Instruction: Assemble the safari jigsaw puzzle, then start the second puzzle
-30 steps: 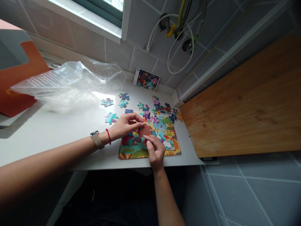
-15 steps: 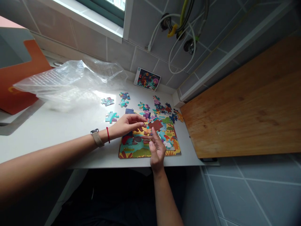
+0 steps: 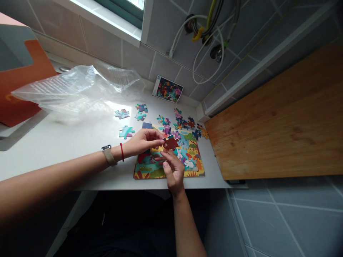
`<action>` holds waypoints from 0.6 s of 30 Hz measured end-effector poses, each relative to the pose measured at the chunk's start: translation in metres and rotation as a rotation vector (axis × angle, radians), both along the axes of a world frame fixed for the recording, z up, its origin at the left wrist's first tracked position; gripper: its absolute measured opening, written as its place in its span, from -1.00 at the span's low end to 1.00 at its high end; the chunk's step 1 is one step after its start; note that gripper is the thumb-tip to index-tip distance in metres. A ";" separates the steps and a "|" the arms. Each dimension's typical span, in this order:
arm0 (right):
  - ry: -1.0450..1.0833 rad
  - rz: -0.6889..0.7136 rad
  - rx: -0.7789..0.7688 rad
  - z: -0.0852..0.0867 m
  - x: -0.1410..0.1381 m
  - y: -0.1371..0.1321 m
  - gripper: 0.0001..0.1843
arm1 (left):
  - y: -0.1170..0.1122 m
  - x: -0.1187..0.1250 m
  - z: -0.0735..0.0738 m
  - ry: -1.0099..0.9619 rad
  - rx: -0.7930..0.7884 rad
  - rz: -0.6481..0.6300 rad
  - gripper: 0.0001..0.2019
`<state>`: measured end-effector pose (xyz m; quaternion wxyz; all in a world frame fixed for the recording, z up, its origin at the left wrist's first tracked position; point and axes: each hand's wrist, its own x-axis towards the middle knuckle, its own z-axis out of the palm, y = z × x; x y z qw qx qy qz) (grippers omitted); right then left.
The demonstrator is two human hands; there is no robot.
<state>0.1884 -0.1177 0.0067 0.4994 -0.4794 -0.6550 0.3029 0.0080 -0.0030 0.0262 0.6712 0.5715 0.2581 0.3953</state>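
Note:
My left hand [image 3: 149, 140] pinches the left edge of a brown jigsaw puzzle piece [image 3: 171, 143] between thumb and fingers. Just below that piece is my right hand [image 3: 173, 169], its fingers apart and holding nothing. Both hands are over a colourful puzzle board [image 3: 158, 174] printed with animals, which lies near the front edge of the white table. The hands and the held piece cover the board's middle. Several loose pieces lie to the left, such as a teal puzzle piece [image 3: 126, 132], and joined dark puzzle pieces [image 3: 187, 123] lie behind the board's right part.
A picture card [image 3: 168, 89] leans on the tiled wall. Crumpled clear plastic [image 3: 88, 89] and an orange box [image 3: 24, 85] are at the left. A wooden panel [image 3: 278, 117] borders the table on the right. White cables [image 3: 195, 60] hang from the wall above.
The brown piece and my right hand have shifted left. The right fingertips have come away from the piece's lower edge, while my left hand keeps its pinch.

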 end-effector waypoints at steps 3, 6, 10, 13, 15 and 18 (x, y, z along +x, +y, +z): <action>-0.051 -0.074 0.035 0.001 0.000 0.001 -0.72 | 0.003 -0.001 -0.001 -0.013 -0.023 -0.009 -0.64; 0.009 -0.090 0.020 -0.001 0.000 0.001 -0.67 | 0.005 -0.001 -0.005 0.005 -0.068 -0.083 -0.62; 0.126 -0.118 0.010 -0.005 0.000 0.000 -0.53 | 0.001 0.000 -0.007 0.074 -0.081 -0.207 -0.62; 0.102 -0.167 -0.015 -0.007 0.001 0.000 -0.43 | -0.004 -0.001 -0.006 0.208 0.138 -0.182 -0.68; 0.066 -0.173 -0.019 -0.008 0.002 0.000 -0.40 | -0.005 -0.003 -0.006 0.316 0.342 -0.116 -0.71; 0.042 -0.137 -0.016 -0.009 0.002 0.001 -0.40 | -0.006 -0.005 -0.008 0.392 0.528 -0.091 -0.67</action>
